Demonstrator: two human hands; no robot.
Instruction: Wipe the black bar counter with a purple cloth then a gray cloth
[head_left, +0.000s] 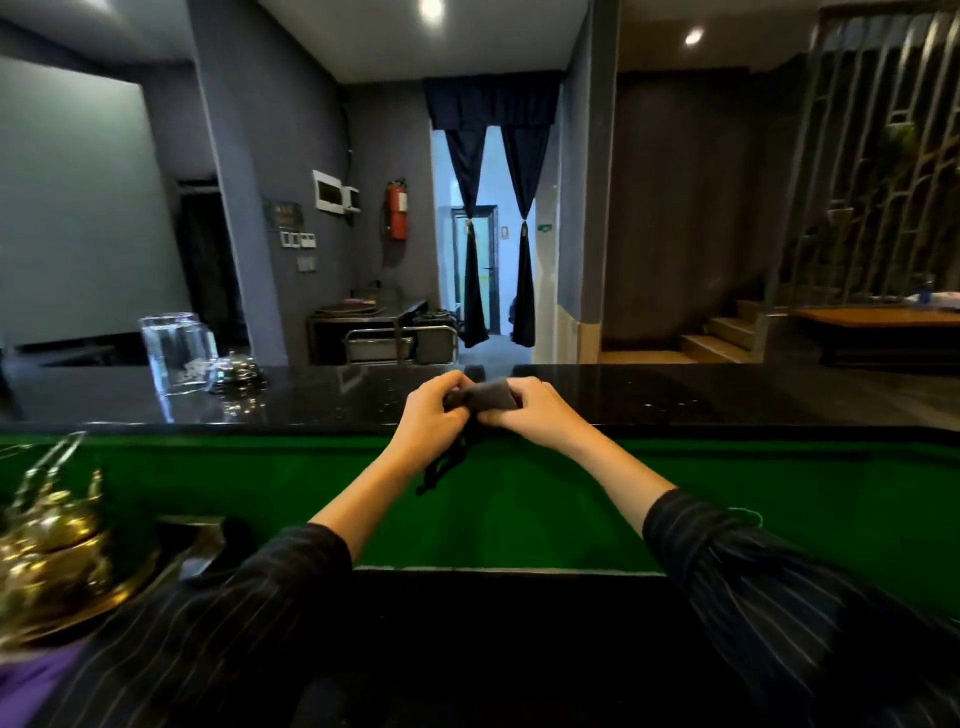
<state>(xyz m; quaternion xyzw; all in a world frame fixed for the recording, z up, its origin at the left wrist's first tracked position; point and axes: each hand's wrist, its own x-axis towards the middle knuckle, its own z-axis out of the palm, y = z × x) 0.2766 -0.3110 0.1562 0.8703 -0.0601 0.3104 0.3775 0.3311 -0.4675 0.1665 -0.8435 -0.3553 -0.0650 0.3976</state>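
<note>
Folding gray cloth (491, 397) at frame centre, pinched between left hand (434, 410) and right hand (530, 410), fingers closed on it; next, probably pressing flat onto black bar counter (675, 400).

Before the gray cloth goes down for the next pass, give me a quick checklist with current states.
1. Gray cloth gripped by left hand and right hand: ok.
2. Cloth laid flat on the black counter: not ok, bunched, one end dangling.
3. Counter to the right free of things: ok.
4. Left side free: not ok, glass container and service bell stand there.
5. Purple cloth set aside: ok, at lower left.
6. Counter dry: cannot tell.
</note>
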